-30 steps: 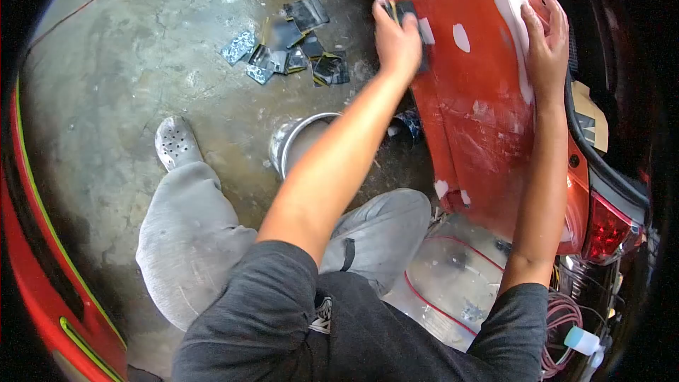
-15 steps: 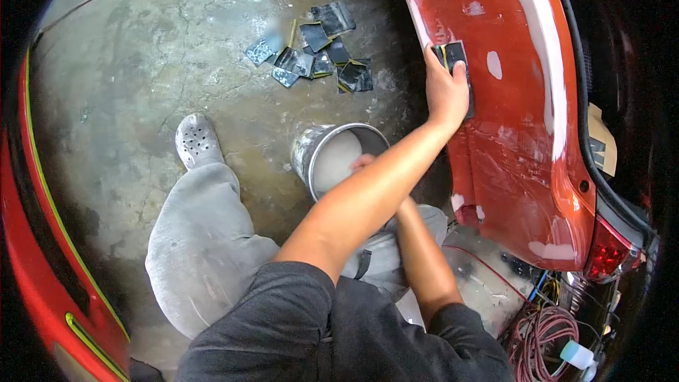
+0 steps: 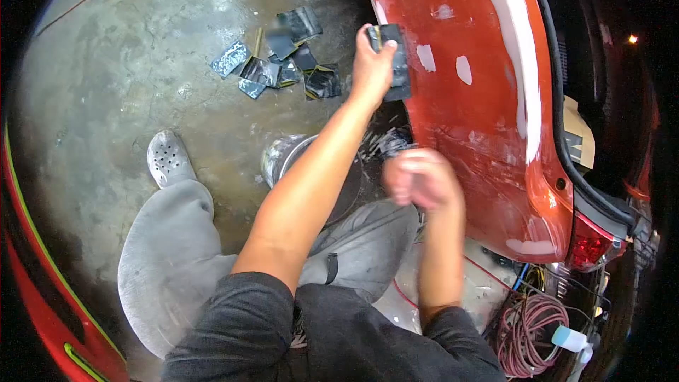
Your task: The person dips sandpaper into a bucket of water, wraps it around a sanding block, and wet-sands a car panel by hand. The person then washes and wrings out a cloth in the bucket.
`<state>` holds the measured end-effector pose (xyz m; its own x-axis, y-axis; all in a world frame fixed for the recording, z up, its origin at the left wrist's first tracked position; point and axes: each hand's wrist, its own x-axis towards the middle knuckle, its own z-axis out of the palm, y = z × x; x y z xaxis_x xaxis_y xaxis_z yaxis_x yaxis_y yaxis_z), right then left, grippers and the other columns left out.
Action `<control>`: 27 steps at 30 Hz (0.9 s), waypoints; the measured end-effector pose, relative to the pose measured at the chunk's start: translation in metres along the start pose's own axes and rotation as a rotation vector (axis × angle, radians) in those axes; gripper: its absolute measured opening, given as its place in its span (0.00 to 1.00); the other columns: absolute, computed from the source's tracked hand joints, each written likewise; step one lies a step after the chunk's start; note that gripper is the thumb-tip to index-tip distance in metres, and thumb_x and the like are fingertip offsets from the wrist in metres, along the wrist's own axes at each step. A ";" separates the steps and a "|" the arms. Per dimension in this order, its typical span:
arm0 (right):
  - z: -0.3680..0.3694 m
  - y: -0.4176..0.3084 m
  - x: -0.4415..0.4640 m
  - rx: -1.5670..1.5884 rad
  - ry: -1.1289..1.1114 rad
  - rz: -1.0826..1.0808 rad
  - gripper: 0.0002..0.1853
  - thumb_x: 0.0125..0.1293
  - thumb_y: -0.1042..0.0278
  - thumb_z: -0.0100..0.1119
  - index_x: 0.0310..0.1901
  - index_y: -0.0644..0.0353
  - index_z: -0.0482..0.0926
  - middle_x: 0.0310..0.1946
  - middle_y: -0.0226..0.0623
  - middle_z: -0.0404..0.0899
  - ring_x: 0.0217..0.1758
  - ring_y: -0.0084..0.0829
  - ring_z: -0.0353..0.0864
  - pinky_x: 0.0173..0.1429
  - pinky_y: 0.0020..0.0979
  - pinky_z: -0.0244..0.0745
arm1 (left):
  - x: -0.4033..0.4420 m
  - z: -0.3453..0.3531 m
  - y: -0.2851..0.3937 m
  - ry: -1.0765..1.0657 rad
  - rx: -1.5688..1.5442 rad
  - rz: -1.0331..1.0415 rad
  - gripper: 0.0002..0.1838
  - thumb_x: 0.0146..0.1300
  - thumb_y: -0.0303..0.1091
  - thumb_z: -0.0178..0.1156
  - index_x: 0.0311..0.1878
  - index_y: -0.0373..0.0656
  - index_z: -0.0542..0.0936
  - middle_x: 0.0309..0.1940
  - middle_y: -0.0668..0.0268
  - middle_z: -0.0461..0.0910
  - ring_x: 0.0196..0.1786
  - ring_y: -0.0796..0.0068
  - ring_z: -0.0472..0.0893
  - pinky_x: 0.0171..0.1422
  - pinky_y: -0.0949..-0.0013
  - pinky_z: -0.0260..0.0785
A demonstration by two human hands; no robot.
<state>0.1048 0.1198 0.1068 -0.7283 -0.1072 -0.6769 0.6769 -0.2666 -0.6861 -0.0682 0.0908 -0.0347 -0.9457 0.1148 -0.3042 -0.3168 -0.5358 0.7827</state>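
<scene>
My left hand [image 3: 373,71] grips a dark sanding block [image 3: 400,71] with a yellowish strip at its top, held at the left edge of the red car panel [image 3: 488,99]. Whether the block touches the panel I cannot tell. My right hand [image 3: 426,178] is lifted in front of the lower panel, its fingers bent but smeared by motion. Water drops [image 3: 390,143] streak through the air just beyond it. Below my left forearm stands a metal bucket [image 3: 277,159], partly hidden by that arm. Pale filler patches [image 3: 463,71] and a long white strip [image 3: 520,42] mark the panel.
Several dark sandpaper pieces [image 3: 260,72] lie on the wet concrete floor [image 3: 106,99]. A coiled hose [image 3: 527,336] and a bottle [image 3: 569,339] sit at lower right, near the tail light [image 3: 590,244]. Another red car part [image 3: 42,297] borders the left.
My right hand has come out of the bucket and moved right, up toward the panel, with drops flying. My left hand and the block have shifted left in view, as has the whole scene.
</scene>
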 end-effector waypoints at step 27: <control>-0.050 -0.221 0.023 -1.441 0.631 -1.003 0.29 0.70 0.55 0.66 0.68 0.58 0.76 0.67 0.44 0.75 0.72 0.40 0.73 0.78 0.41 0.63 | -0.015 0.043 0.029 0.125 0.067 0.004 0.26 0.68 0.30 0.59 0.67 0.35 0.68 0.50 0.41 0.83 0.53 0.38 0.84 0.61 0.48 0.73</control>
<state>-0.0564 0.2242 0.2291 -0.9481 -0.0279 0.3168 -0.1219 0.9519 -0.2811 -0.0663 0.1095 0.0157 -0.9316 0.0052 -0.3634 -0.3214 -0.4787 0.8170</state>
